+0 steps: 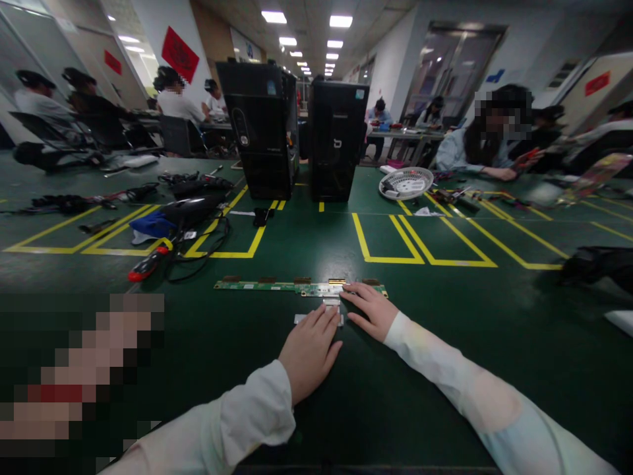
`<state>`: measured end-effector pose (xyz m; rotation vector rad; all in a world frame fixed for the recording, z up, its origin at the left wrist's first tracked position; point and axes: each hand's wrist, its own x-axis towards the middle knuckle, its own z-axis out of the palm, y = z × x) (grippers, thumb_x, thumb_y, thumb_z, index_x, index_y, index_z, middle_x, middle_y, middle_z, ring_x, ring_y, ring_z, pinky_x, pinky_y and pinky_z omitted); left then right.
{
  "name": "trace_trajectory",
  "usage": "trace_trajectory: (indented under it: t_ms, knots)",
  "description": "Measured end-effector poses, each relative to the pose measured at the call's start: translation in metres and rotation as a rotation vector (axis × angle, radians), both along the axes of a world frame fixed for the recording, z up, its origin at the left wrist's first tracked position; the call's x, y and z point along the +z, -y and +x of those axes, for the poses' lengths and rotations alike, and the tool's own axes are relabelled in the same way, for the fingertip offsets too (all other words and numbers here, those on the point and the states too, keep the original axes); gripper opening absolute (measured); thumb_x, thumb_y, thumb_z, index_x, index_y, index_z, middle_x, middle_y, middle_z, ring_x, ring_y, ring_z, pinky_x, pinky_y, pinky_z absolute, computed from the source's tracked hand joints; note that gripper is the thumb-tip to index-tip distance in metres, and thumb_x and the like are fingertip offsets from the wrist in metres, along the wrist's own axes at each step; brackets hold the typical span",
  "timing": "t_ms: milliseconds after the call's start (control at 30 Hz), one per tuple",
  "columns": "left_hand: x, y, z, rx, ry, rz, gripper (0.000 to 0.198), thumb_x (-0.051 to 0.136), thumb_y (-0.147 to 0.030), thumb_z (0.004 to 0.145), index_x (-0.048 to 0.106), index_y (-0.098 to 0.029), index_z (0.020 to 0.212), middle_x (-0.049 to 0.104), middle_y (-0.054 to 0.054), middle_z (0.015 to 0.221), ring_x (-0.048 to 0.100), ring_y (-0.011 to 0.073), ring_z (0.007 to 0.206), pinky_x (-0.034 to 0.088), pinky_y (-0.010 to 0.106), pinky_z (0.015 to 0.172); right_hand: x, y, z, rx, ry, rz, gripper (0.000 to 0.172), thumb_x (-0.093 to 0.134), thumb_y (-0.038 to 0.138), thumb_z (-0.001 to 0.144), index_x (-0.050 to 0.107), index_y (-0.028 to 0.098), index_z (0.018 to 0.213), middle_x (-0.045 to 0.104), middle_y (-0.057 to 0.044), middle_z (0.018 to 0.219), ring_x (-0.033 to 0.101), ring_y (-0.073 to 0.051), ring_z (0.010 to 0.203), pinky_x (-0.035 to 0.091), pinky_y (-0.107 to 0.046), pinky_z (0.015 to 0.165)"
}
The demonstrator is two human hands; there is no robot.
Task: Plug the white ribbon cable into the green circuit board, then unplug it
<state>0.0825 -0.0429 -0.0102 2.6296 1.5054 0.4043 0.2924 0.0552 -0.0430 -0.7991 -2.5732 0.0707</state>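
Note:
A long narrow green circuit board lies flat on the green table in front of me. A short flat ribbon cable runs from its right part toward a small white piece. My left hand lies flat with fingers stretched out, its fingertips on that white piece. My right hand rests flat beside it, fingers extended, touching the right end of the board. Both arms wear white sleeves.
Two black computer towers stand at the back middle. Cables, a red-handled tool and dark devices lie at the left. A white fan grille sits at the back right. Yellow tape marks the table. Several people sit around.

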Motion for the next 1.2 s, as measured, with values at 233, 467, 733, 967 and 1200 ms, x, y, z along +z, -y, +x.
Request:
trace_trajectory:
  t_ms: [233,467,733,967,1200]
  knots:
    - [0.001,0.002,0.002,0.014,0.006,-0.002,0.045,0.045,-0.031,0.092,0.046,-0.012,0.133,0.046,0.012,0.142,0.039,0.0255,0.133,0.036,0.043,0.108,0.002,0.005,0.002,0.023,-0.014,-0.015,0.045,0.041,0.038,0.093,0.049,0.018,0.133,0.051,-0.013,0.131,0.043,-0.026,0.124,0.039,-0.050,0.103]
    - [0.001,0.002,0.004,0.017,0.004,-0.010,0.046,0.045,-0.031,0.092,0.046,-0.011,0.134,0.047,0.012,0.142,0.039,0.0260,0.132,0.034,0.042,0.109,0.007,0.008,0.001,0.030,0.001,-0.029,0.046,0.043,0.038,0.092,0.049,0.015,0.132,0.051,-0.014,0.130,0.044,-0.027,0.123,0.040,-0.049,0.103]
    - [-0.001,0.001,0.003,0.018,0.016,0.000,0.045,0.044,-0.032,0.093,0.045,-0.013,0.134,0.046,0.012,0.142,0.039,0.0252,0.133,0.035,0.044,0.108,0.008,0.009,0.003,0.033,0.001,-0.051,0.047,0.044,0.038,0.091,0.047,0.018,0.134,0.049,-0.014,0.134,0.042,-0.027,0.126,0.039,-0.051,0.103]
    - [0.000,-0.003,0.002,-0.003,0.013,-0.007,0.041,0.039,-0.025,0.094,0.045,-0.014,0.133,0.048,0.011,0.141,0.041,0.0242,0.131,0.035,0.043,0.108,0.009,0.010,0.005,0.049,0.015,-0.085,0.051,0.047,0.039,0.090,0.044,0.017,0.137,0.045,-0.014,0.138,0.036,-0.027,0.131,0.035,-0.050,0.107]
    - [0.001,-0.010,-0.004,-0.056,0.006,-0.021,0.042,0.036,-0.019,0.093,0.043,-0.013,0.134,0.049,0.011,0.140,0.041,0.0227,0.132,0.032,0.042,0.109,0.010,0.010,0.006,0.058,0.025,-0.098,0.053,0.048,0.039,0.089,0.043,0.016,0.138,0.043,-0.014,0.140,0.034,-0.027,0.133,0.033,-0.050,0.108]
